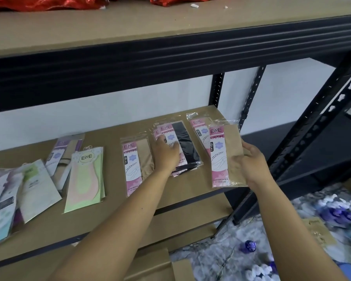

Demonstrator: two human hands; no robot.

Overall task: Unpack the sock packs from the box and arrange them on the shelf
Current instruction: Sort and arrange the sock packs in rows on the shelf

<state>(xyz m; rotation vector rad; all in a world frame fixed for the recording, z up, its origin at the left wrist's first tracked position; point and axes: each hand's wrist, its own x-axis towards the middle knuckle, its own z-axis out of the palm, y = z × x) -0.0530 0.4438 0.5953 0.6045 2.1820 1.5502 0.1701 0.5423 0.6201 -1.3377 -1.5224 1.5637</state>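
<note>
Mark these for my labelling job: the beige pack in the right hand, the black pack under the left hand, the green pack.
beige pack [230, 145], head view, beige stocking beside the pink label.
black pack [187, 147], head view, black stocking right of the label.
green pack [85, 179], head view, middle of its front.

Crinkled red foil bags [49, 3] lie along the top, a white scrap [194, 5] near them. Lower right, a purple ball [250, 246] rests on floral flooring [221, 260].

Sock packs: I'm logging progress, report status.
Left hand rests on black pack stack. Right hand holds beige pack over shelf, right end. Another pink-label pack lies just behind it.
</note>
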